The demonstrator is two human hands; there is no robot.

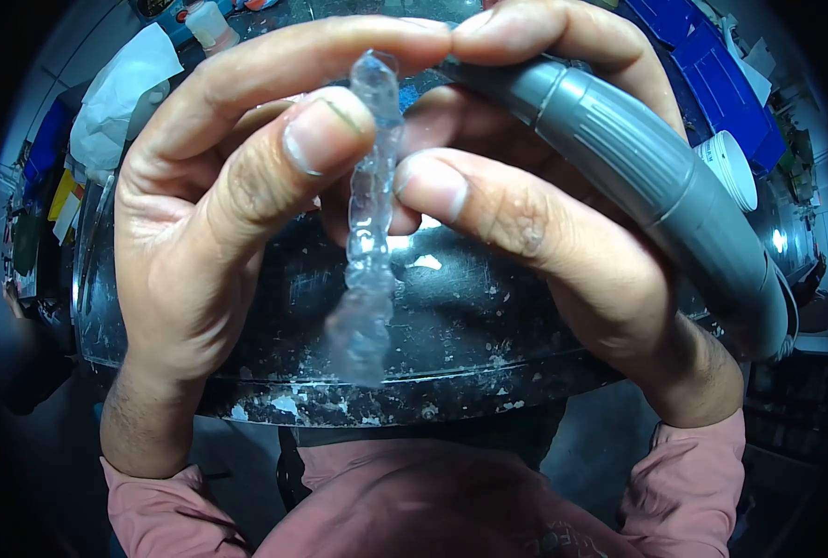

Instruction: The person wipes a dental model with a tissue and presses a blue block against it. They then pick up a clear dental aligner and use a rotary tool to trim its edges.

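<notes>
A clear dental aligner [371,223] hangs lengthwise between my hands, close to the camera, its tooth shapes visible along the strip. My left hand [219,177] is closed, its thumb pressed on the aligner's upper part. Lying across my right hand [563,205] is a grey rotary handpiece [619,149], its narrow end toward the index finger and its thick end down to the right. My right thumb also touches the aligner from the right side. The handpiece's tip is hidden behind the fingers. Both index fingertips meet above the aligner.
Below the hands is a dark, chipped table [284,372] with white marks. A white plastic bag [126,93] lies at the upper left, near a small bottle [211,25]. Blue bins [730,102] and a white tub [726,172] stand at the right.
</notes>
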